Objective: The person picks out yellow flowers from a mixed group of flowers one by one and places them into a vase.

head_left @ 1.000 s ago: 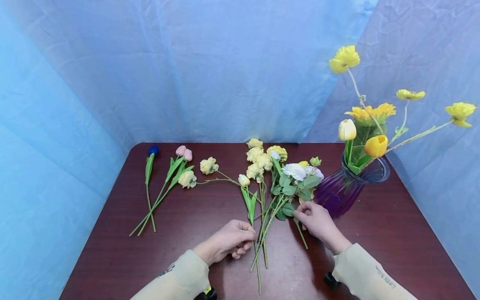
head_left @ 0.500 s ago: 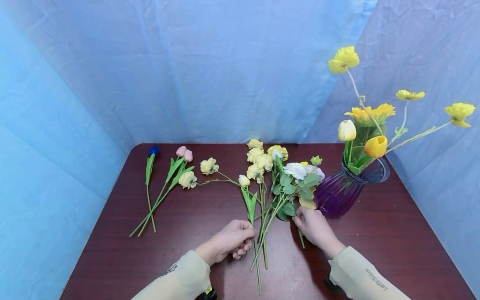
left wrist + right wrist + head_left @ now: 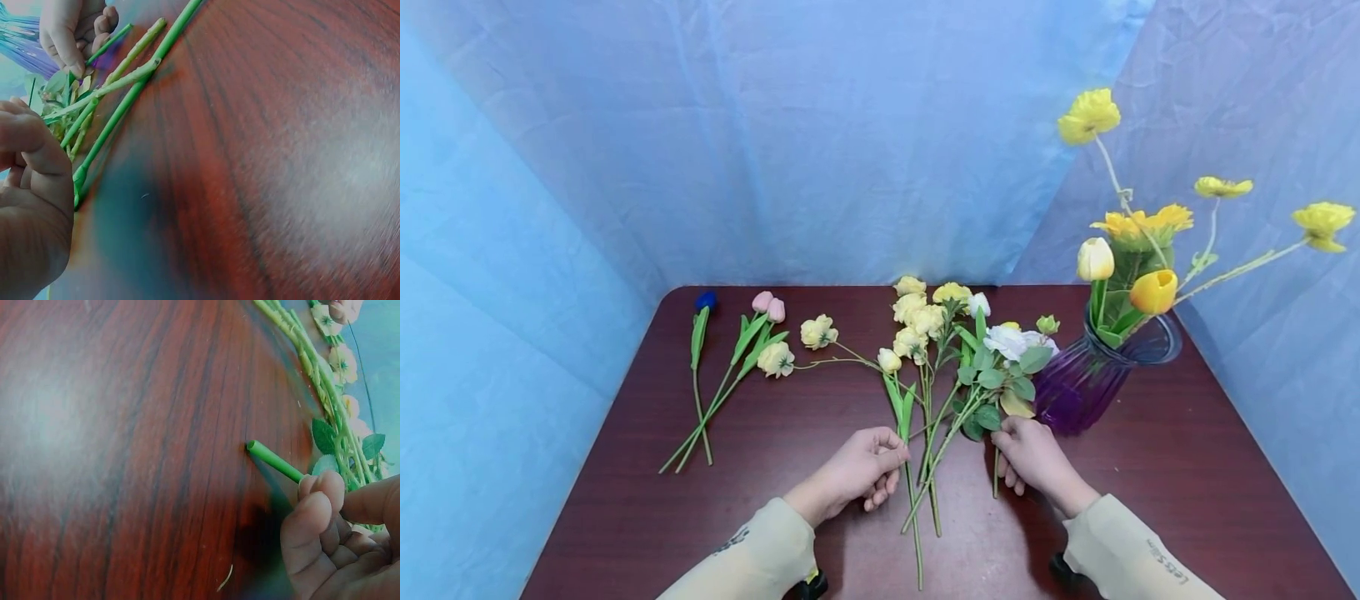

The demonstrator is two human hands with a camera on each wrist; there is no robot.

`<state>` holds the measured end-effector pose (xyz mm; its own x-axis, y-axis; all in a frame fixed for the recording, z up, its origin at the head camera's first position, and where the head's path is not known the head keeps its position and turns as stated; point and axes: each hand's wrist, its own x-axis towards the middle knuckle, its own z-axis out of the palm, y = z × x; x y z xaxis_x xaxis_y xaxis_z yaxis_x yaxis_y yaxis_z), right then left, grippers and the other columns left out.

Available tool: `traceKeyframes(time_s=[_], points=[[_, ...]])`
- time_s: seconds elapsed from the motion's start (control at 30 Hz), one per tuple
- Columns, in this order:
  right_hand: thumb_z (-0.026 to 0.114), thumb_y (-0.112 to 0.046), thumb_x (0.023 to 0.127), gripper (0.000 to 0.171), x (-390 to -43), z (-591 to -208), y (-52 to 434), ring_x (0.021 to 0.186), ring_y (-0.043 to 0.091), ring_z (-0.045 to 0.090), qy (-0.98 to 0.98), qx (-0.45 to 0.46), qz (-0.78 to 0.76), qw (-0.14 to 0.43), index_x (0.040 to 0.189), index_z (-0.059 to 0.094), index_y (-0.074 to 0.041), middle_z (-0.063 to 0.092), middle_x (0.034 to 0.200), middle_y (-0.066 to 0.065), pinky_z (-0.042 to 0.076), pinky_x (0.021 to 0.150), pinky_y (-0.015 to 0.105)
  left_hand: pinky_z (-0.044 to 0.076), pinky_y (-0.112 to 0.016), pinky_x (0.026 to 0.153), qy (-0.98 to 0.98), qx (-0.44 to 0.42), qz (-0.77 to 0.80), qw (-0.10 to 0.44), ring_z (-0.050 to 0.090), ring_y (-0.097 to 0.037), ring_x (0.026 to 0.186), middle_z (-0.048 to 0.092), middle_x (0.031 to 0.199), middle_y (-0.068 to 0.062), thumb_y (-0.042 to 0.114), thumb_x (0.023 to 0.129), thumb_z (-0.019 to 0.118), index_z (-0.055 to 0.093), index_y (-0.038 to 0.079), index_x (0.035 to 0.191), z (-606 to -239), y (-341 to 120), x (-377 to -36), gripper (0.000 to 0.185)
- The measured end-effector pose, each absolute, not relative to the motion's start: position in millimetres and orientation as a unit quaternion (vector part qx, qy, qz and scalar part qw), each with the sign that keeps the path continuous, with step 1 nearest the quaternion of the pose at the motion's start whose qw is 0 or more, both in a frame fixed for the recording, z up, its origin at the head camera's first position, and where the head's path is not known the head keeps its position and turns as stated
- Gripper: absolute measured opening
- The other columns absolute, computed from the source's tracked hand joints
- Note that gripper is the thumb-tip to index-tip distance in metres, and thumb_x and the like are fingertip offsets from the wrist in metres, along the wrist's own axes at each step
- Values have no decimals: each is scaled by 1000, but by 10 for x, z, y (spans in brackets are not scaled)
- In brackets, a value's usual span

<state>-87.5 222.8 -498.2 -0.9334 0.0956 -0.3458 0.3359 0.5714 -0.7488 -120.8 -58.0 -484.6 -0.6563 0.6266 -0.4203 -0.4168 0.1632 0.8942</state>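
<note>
In the head view my right hand [image 3: 1030,454] pinches the lower stem [image 3: 275,462] of what appears to be a white tulip [image 3: 979,305]. Leaves of a pale rose [image 3: 1003,342] hide the middle of that stem. The cut end sticks out past the fingers in the right wrist view. My left hand [image 3: 861,475] has bent fingers, their tips beside the stem of a pale yellow tulip [image 3: 889,360]. Whether they pinch that stem is hidden, and the left wrist view shows only the hand's side. Several crossing stems [image 3: 128,78] lie between both hands.
At the right leans a purple glass vase [image 3: 1078,387] with yellow flowers and tulips in it. Two pink tulips [image 3: 767,306] and a blue tulip [image 3: 705,301] lie at the left. Cream flowers [image 3: 910,312] spread across the middle of the dark table [image 3: 760,517].
The white tulip's head has swung right, and the pale rose has shifted right with it. The stem in my right hand now stands straighter. My left fingers have moved slightly away and up.
</note>
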Motion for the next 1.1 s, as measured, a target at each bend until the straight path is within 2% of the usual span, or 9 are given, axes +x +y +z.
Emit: traceKeyframes(time_s=[0.13, 0.27, 0.47, 0.53, 0.67, 0.8, 0.9, 1.1], points=[[53, -9, 100, 23, -862, -4971, 2232, 37, 17, 55, 840, 150, -495, 168, 80, 60, 2, 63, 55, 11, 51, 39, 39, 35, -22, 35, 680, 112, 623, 370, 41, -9, 37, 52, 57, -3, 12, 105, 55, 55, -8, 109, -4785, -584, -1225, 21], [57, -13, 100, 21, -852, -4923, 2270, 38, 16, 55, 815, 160, -523, 191, 90, 65, 5, 63, 59, 14, 52, 40, 39, 35, -23, 34, 709, 133, 602, 342, 42, -10, 36, 52, 56, -3, 13, 104, 57, 57, -6, 106, -4734, -581, -1243, 20], [61, -22, 100, 20, -893, -4817, 2279, 37, 15, 50, 837, 174, -504, 127, 101, 61, -2, 60, 59, 10, 46, 36, 34, 35, -23, 36, 725, 157, 587, 325, 42, -10, 37, 53, 57, -3, 14, 105, 57, 59, -3, 104, -4673, -598, -1254, 16], [62, -26, 101, 24, -941, -4764, 2243, 38, 14, 47, 822, 158, -534, 119, 107, 62, -2, 60, 61, 10, 43, 37, 31, 34, -23, 35, 727, 162, 586, 321, 41, -9, 36, 53, 56, -2, 13, 104, 57, 60, 0, 101, -4650, -601, -1250, 14], [65, -39, 101, 41, -1104, -4621, 2073, 45, 13, 45, 773, 104, -610, 142, 124, 65, -6, 64, 74, 13, 40, 42, 27, 34, -22, 35, 728, 170, 581, 321, 41, -9, 36, 53, 56, -1, 11, 104, 58, 60, 1, 98, -4604, -570, -1217, 12], [66, -45, 99, 51, -1285, -4454, 1849, 47, 12, 44, 748, 65, -642, 155, 134, 61, -9, 67, 84, 13, 38, 44, 28, 35, -22, 35, 734, 199, 562, 325, 42, -8, 35, 54, 55, 0, 10, 104, 58, 61, -2, 98, -4575, -519, -1174, 14], [66, -39, 100, 46, -1385, -4363, 1732, 46, 11, 43, 742, 68, -649, 154, 134, 60, -8, 67, 83, 10, 36, 43, 27, 36, -22, 34, 746, 228, 541, 316, 43, -6, 34, 54, 53, 1, 10, 104, 58, 61, -3, 97, -4573, -492, -1142, 15], [64, -25, 103, 31, -1469, -4271, 1672, 45, 9, 42, 715, 98, -678, 139, 120, 60, 1, 62, 72, 2, 33, 44, 25, 37, -20, 37, 778, 284, 492, 270, 44, -1, 34, 53, 50, 7, 7, 101, 61, 61, 1, 90, -4606, -484, -1100, 13]])
